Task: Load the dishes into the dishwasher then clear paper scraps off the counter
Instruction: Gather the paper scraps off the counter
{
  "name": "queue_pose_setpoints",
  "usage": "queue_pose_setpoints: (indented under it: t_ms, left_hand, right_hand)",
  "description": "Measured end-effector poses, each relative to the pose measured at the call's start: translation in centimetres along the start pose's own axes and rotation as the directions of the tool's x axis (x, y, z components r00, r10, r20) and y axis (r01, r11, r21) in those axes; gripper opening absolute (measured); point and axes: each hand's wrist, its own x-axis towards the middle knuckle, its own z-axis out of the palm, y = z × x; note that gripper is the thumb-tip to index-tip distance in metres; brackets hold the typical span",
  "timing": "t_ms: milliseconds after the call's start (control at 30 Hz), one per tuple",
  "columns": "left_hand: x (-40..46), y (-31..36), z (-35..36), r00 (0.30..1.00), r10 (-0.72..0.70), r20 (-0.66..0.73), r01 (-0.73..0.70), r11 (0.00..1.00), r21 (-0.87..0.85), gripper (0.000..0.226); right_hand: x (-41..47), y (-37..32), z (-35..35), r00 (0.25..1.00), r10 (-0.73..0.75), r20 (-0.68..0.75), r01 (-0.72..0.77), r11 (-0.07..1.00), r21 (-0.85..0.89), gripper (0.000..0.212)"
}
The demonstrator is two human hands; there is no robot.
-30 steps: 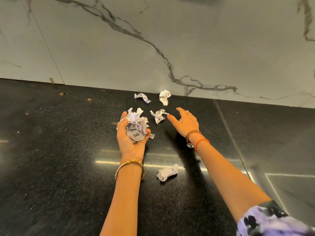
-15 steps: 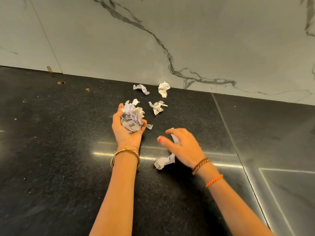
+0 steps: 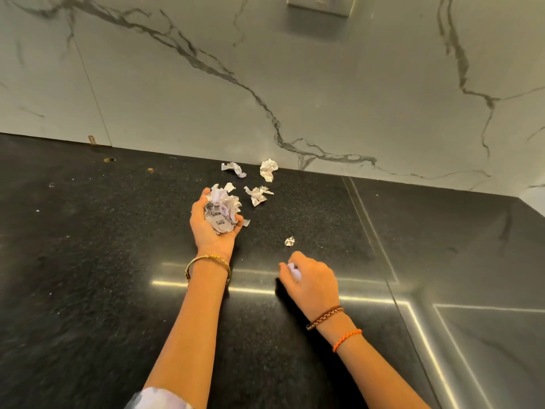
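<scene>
My left hand [image 3: 211, 228] lies palm up on the black counter [image 3: 88, 261] and cups a wad of crumpled paper scraps [image 3: 222, 209]. My right hand [image 3: 314, 280] is nearer to me, its fingers curled round a white paper scrap [image 3: 294, 271] that mostly hides inside the fist. Loose scraps lie beyond: a tiny one [image 3: 290, 241] just past my right hand, a torn one [image 3: 257, 194] beside the wad, and two [image 3: 234, 168] [image 3: 268, 169] close to the wall. A small bit [image 3: 246, 222] sticks out by my left thumb.
A marble wall [image 3: 324, 84] rises behind the counter, with a switch plate [image 3: 320, 4] at the top. A seam [image 3: 371, 231] runs across the counter on the right, and a recessed panel [image 3: 486, 343] lies at the lower right. A few crumbs [image 3: 109, 159] sit far left.
My right hand drew back from the far scraps toward me and closed on the scrap that lay near my left wrist. A tiny scrap now lies where the hand passed. My left hand held still.
</scene>
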Motion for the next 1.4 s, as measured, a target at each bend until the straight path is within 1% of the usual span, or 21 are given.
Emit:
queue_pose_setpoints:
  t_ms: [67,133,233,267,333,433,600,700,867,967,1000,1033,1067,1100,1133,1167,1200,1267,1300,1333,1400]
  left_hand:
    - [-1.6,0.1,-0.5,1.000,0.011,0.028,-0.010,1.000,-0.012,0.018]
    - [-3.6,-0.2,-1.5,0.998,0.018,0.068,-0.017,1.000,-0.007,0.017]
    - [-6.7,-1.2,-3.3,0.991,-0.022,0.130,0.025,0.999,-0.020,0.020]
    - [-7.3,-1.2,-3.5,0.991,-0.046,0.129,0.052,0.998,-0.044,0.021]
    - [-8.3,-0.6,-3.5,0.992,-0.068,0.107,0.078,0.993,-0.093,0.021]
    - [-10.0,0.6,-3.4,0.993,-0.081,0.086,0.091,0.989,-0.114,0.018]
    - [-13.0,2.2,-5.8,0.990,-0.105,0.098,0.114,0.989,-0.094,0.016]
    - [-15.1,2.6,-7.9,0.986,-0.135,0.099,0.148,0.980,-0.133,0.017]
    - [-18.7,2.7,-10.4,0.981,-0.153,0.120,0.168,0.978,-0.127,0.017]
    - [-21.0,3.0,-11.9,0.982,-0.160,0.106,0.170,0.981,-0.094,0.017]
    - [-21.6,3.2,-12.3,0.981,-0.161,0.108,0.171,0.981,-0.092,0.016]
    - [-22.2,3.4,-12.8,0.981,-0.162,0.108,0.172,0.981,-0.090,0.016]
    - [-22.8,3.6,-13.2,0.981,-0.161,0.111,0.171,0.981,-0.091,0.016]
    - [-23.1,3.8,-13.6,0.980,-0.158,0.117,0.170,0.981,-0.094,0.016]
    - [-23.5,4.0,-14.0,0.981,-0.157,0.118,0.168,0.982,-0.092,0.015]
    - [-23.8,4.2,-14.4,0.981,-0.157,0.115,0.168,0.982,-0.085,0.015]
    - [-24.2,4.4,-14.8,0.982,-0.158,0.107,0.166,0.984,-0.069,0.016]
    - [-24.8,4.5,-15.6,0.984,-0.153,0.093,0.155,0.988,-0.025,0.016]
    - [-25.1,4.6,-16.1,0.985,-0.151,0.084,0.153,0.988,-0.015,0.017]
    - [-25.4,4.8,-16.5,0.985,-0.151,0.081,0.152,0.988,-0.010,0.017]
    - [-25.8,5.4,-17.5,0.987,-0.142,0.082,0.142,0.990,-0.003,0.018]
  right_hand:
    - [0.6,0.5,-1.0,0.973,0.189,0.130,-0.201,0.976,0.087,0.028]
    - [2.0,1.3,-1.5,0.919,0.286,0.271,-0.283,0.958,-0.052,0.028]
    - [4.4,0.8,-2.1,0.841,0.317,0.439,-0.272,0.948,-0.163,0.052]
    - [5.1,0.5,-2.0,0.819,0.311,0.482,-0.242,0.949,-0.201,0.055]
    - [5.5,-0.3,-1.7,0.797,0.306,0.522,-0.203,0.948,-0.246,0.048]
    - [4.1,-1.4,-1.8,0.828,0.290,0.480,-0.188,0.950,-0.250,0.033]
    - [-1.5,-3.7,-3.3,0.860,0.302,0.412,-0.214,0.945,-0.247,0.030]
    - [-5.3,-4.8,-4.5,0.870,0.277,0.407,-0.183,0.949,-0.255,0.028]
    - [-10.4,-6.9,-6.3,0.888,0.249,0.386,-0.152,0.952,-0.264,0.020]
    - [-12.5,-7.5,-6.9,0.901,0.271,0.339,-0.191,0.949,-0.250,0.017]
    - [-12.9,-7.7,-7.2,0.904,0.295,0.308,-0.237,0.948,-0.211,0.017]
    - [-13.3,-7.9,-7.4,0.901,0.342,0.268,-0.327,0.940,-0.102,0.018]
    - [-13.6,-8.2,-7.4,0.881,0.408,0.239,-0.438,0.894,0.089,0.019]
    - [-13.7,-8.7,-7.4,0.842,0.475,0.256,-0.537,0.779,0.322,0.020]
    - [-14.2,-9.5,-7.4,0.791,0.520,0.322,-0.607,0.603,0.518,0.021]
    - [-14.7,-10.2,-7.4,0.740,0.531,0.412,-0.649,0.404,0.645,0.022]
    - [-15.4,-11.1,-7.3,0.691,0.519,0.504,-0.672,0.203,0.712,0.024]
    - [-16.6,-12.9,-7.4,0.612,0.452,0.649,-0.656,-0.169,0.736,0.026]
    - [-17.1,-13.8,-7.3,0.591,0.413,0.693,-0.633,-0.294,0.716,0.027]
    - [-17.6,-14.6,-7.3,0.587,0.382,0.714,-0.614,-0.365,0.700,0.028]
    - [-18.2,-16.2,-7.1,0.590,0.340,0.732,-0.615,-0.398,0.681,0.029]
